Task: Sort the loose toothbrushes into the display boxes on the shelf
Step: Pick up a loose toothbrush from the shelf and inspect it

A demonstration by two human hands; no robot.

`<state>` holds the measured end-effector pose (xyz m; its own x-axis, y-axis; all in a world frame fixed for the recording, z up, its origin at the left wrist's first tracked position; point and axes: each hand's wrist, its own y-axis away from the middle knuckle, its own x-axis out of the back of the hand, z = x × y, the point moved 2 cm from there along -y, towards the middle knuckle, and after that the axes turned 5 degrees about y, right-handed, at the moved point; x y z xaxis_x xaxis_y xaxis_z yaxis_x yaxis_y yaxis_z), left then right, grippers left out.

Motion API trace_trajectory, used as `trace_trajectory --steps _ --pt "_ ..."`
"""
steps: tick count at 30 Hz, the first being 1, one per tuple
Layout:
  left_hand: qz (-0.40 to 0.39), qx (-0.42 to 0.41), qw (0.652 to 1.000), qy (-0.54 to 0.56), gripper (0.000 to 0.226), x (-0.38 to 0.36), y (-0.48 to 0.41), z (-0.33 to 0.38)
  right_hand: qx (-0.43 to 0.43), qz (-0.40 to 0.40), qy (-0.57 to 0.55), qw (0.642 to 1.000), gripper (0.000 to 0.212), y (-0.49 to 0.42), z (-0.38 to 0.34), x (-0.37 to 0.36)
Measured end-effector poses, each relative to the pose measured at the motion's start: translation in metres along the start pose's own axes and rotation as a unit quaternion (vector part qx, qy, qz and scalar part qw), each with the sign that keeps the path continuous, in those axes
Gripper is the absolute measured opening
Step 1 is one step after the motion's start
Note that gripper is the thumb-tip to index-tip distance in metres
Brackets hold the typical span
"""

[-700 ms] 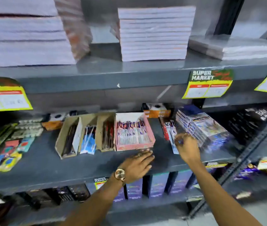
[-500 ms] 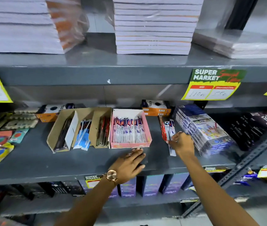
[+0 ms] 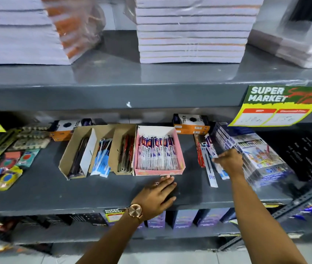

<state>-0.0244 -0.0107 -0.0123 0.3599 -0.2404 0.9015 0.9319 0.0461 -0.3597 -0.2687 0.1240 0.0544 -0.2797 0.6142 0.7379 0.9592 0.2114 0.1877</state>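
The loose toothbrushes (image 3: 209, 161) were lying in a messy little pile on the grey shelf (image 3: 56, 189), just right of the pink display box (image 3: 159, 171) and left of a stack of shrink-wrapped packs (image 3: 261, 155) — some in red packaging, some white and blue, one long white one (image 3: 211, 174) poking out toward the shelf's front edge. The right hand (image 3: 229, 161) was down on that pile with its fingers curled around the near end of a white-and-blue pack, so the grip looked closed on one toothbrush, though the fingertips were hidden behind the knuckles. The pink box was already packed with a neat row of wrapped toothbrushes. Left of it sat brown cardboard boxes (image 3: 101, 149) side by side — dark brushes in one, blue ones in the next, red ones nearest the pink box. The left hand (image 3: 157, 197), with a ring and a rose-gold watch (image 3: 135, 210) at the wrist, lay flat and open on the shelf just in front of the pink box, holding nothing. A price tag (image 3: 277, 107) hung from the shelf above.
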Motion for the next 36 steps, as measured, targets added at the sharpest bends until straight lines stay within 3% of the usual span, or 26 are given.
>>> trace_trajectory --steps 3,5,7,9,11,14,17,19,22,25,32,36 --pt "0.001 0.004 1.0 0.006 0.047 0.003 -0.002 0.002 -0.005 0.019 -0.031 0.999 0.017 0.0 0.002 0.009" --pt "0.0 0.018 0.999 0.045 0.045 0.005 0.0 0.001 0.017 0.029 -0.07 0.997 0.029 0.003 0.005 0.013" --pt "-0.009 0.069 0.986 0.151 0.041 0.011 -0.002 0.0 0.039 0.014 -0.129 0.991 0.032 0.015 0.002 0.019" --pt "0.007 0.137 0.948 0.287 0.036 0.018 -0.003 0.001 0.053 -0.043 -0.194 0.979 0.022 0.043 -0.009 0.024" --pt "0.054 0.211 0.87 0.443 0.025 0.027 -0.006 0.005 0.061 -0.144 -0.253 0.955 0.016 0.079 -0.021 0.02" --pt "0.048 0.338 0.671 0.658 0.021 0.039 -0.013 0.009 0.061 -0.278 -0.257 0.924 0.018 0.128 -0.026 0.004" --pt "-0.007 0.43 0.478 0.766 0.048 0.047 -0.016 0.009 0.026 -0.355 -0.218 0.909 0.015 0.158 -0.019 -0.018" --pt "-0.015 0.445 0.413 0.795 0.062 0.051 -0.015 0.005 0.011 -0.38 -0.196 0.904 0.014 0.169 -0.012 -0.029" --pt "-0.024 0.452 0.391 0.801 0.066 0.054 -0.011 0.0 -0.009 -0.39 -0.189 0.901 0.014 0.18 -0.004 -0.039" --pt "-0.042 0.459 0.414 0.785 0.054 0.054 -0.007 -0.003 -0.022 -0.388 -0.194 0.901 0.016 0.189 -0.005 -0.042" --pt "-0.029 0.448 0.419 0.79 0.051 0.058 -0.006 -0.012 -0.027 -0.388 -0.187 0.902 0.024 0.2 -0.014 -0.046" --pt "0.001 0.412 0.476 0.777 0.059 0.056 -0.003 -0.016 0.002 -0.362 -0.224 0.905 0.023 0.188 -0.041 -0.034"
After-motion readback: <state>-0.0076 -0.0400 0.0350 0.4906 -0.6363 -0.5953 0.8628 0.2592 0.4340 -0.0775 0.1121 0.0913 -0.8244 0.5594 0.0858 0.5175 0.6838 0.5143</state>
